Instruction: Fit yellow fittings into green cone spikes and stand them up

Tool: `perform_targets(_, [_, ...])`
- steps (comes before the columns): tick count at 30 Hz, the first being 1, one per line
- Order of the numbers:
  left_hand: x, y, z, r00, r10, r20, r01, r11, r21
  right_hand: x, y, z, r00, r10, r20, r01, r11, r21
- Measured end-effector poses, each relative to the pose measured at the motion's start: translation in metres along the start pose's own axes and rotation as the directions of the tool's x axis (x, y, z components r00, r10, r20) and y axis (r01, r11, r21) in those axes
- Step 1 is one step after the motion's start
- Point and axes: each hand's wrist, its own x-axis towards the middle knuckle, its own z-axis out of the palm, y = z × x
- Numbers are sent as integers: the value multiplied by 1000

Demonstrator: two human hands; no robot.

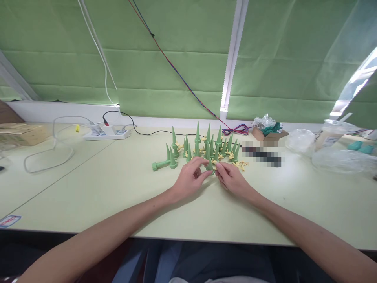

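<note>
1. The green spike [210, 166] is between my two hands, at the near edge of the cluster on the bench [176, 214], with its pointed end up; I cannot tell whether its base is touching the surface
2. My left hand [191, 175] is closed on it, fingertips curled over the far side and thumb low at the near side
3. My right hand [232, 179] is just beside it, thumb and fingers drawn together by its right flank; whether they pinch a small part there, I cannot tell
4. It looks like moulded plastic, so I judge it light and stiff, needing only a gentle pinch, not a squeeze
5. The cone narrows to its tip and looks smooth, so a grip high up would likely slide off; the wide base is the better hold, steadying it against twisting
6. The other spikes [198, 133] stand close together behind, mostly upright, so a careless knuckle could topple a few
7. One lying spike [161, 164] shows a ridged end at the left, which I would expect to give fingers good purchase
8. The yellow pieces [242, 166] beyond my right hand look small and thin, probably easier to snap or drop, best taken lightly between fingertips
</note>
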Motion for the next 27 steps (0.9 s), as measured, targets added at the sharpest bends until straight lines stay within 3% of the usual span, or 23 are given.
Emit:
perform_targets(4, [0, 1, -1, 996, -84, 9, 84, 995, -58, 1, -1, -1, 999, -10, -48, 9, 1000, -22])
perform_targets(12, [1, 2, -1, 931, -287, 224, 341, 904, -257, -1, -3, -3, 992, -124, -13, 120, 978, -170])
perform_targets(27, [-2, 7, -5, 928, -242, 284, 311, 922, -230, 0, 1, -5, 985, -171, 33, 174, 967, -186])
